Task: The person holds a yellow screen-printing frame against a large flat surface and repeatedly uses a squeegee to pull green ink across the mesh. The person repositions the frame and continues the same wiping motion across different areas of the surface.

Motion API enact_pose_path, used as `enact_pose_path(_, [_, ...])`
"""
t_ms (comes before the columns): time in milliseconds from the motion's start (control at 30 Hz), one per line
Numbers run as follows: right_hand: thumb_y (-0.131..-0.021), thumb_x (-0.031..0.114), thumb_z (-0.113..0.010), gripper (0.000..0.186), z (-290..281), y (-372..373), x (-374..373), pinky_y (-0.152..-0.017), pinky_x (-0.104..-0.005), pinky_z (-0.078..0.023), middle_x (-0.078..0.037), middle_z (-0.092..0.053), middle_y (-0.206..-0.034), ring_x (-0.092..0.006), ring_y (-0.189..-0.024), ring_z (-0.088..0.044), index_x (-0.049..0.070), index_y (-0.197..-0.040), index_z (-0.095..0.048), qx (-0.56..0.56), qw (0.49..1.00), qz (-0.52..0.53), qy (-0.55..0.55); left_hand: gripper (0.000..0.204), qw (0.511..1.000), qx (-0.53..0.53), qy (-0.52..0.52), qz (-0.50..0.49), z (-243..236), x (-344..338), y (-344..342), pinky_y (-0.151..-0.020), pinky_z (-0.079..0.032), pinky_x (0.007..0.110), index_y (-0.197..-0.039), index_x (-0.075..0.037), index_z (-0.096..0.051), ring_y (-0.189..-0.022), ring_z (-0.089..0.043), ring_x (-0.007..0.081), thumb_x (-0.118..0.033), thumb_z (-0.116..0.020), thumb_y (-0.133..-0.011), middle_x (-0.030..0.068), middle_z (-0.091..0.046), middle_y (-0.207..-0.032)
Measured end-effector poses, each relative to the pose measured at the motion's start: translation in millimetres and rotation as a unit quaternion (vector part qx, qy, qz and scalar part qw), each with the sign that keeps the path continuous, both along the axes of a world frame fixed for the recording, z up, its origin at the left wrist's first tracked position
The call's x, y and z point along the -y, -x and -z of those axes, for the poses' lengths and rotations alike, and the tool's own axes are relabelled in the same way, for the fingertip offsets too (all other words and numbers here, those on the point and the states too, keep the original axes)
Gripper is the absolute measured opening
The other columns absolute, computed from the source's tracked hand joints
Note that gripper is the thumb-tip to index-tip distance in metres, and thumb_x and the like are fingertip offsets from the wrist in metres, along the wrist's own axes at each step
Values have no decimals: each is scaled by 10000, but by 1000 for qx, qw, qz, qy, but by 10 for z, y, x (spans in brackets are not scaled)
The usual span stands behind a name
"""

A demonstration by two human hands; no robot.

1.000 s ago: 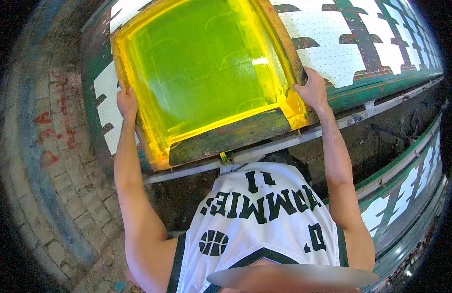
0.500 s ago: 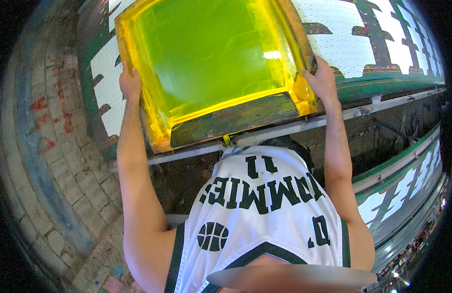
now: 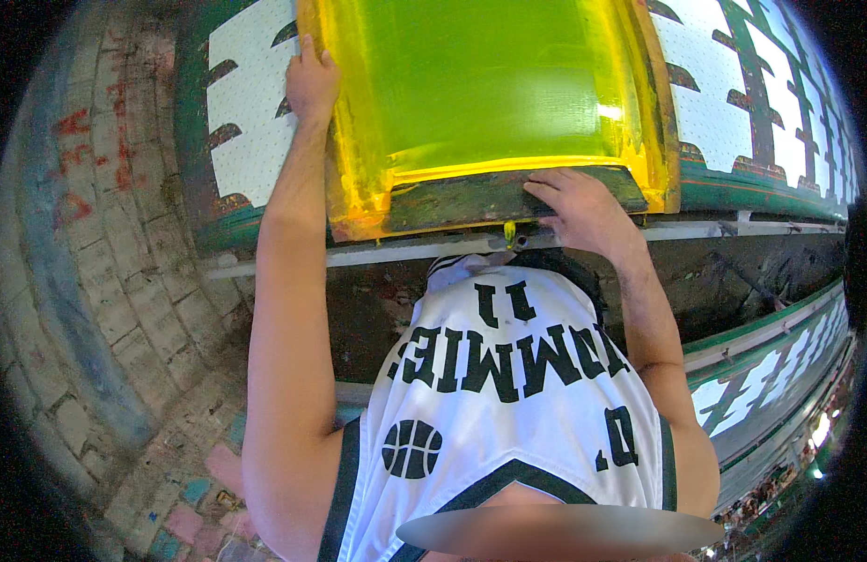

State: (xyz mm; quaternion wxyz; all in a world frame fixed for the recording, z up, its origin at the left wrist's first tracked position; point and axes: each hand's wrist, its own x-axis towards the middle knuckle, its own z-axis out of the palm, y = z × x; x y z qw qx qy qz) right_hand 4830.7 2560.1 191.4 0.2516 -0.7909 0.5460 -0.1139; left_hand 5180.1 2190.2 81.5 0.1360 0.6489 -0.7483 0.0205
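A screen printing frame (image 3: 666, 112) with a green mesh (image 3: 490, 84) lies over the long green table, yellow ink smeared along its sides and corners. My left hand (image 3: 312, 82) grips the frame's left side, partly hiding that edge. At the near side, my right hand (image 3: 588, 214) is closed over the dark, ink-stained board (image 3: 452, 204), fingers on top and thumb at the front edge. A small yellow-stained fitting (image 3: 510, 232) sits below the board beside my right hand.
White cut fabric pieces (image 3: 251, 140) lie on the table on both sides of the frame. A metal rail (image 3: 780, 228) runs along its near edge. Another table with white pieces (image 3: 766, 375) stands at the lower right. Brick paving (image 3: 143, 309) is at the left.
The frame has turned straighter and now sits farther right and up in view. My right hand has moved from its right side to the near edge; my left hand still holds the left side.
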Motion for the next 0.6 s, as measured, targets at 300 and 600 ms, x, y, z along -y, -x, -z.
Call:
enact_pose_path(300, [-705, 19, -816, 654, 180, -492, 128, -1046, -454, -589, -123, -725, -1340, -334, -1240, -694, 66, -1348, -703, -158, 982, 106, -3, 609, 998, -46, -45, 7, -183, -26, 40, -1032, -563, 548, -1617, -103, -494, -1262, -642, 431, -312, -629, -1062, 261, -654, -1351])
enact_pose_path(600, [-797, 49, -760, 540, 527, -603, 843, -914, -464, -642, -97, -774, -1229, -343, -1103, -753, 141, -1328, -731, -209, 946, 231, 92, 606, 995, -67, -69, 4, -221, 4, 64, -1036, -559, 531, -1615, -77, -479, -1273, -626, 431, -277, -632, -1064, 265, -641, -1343])
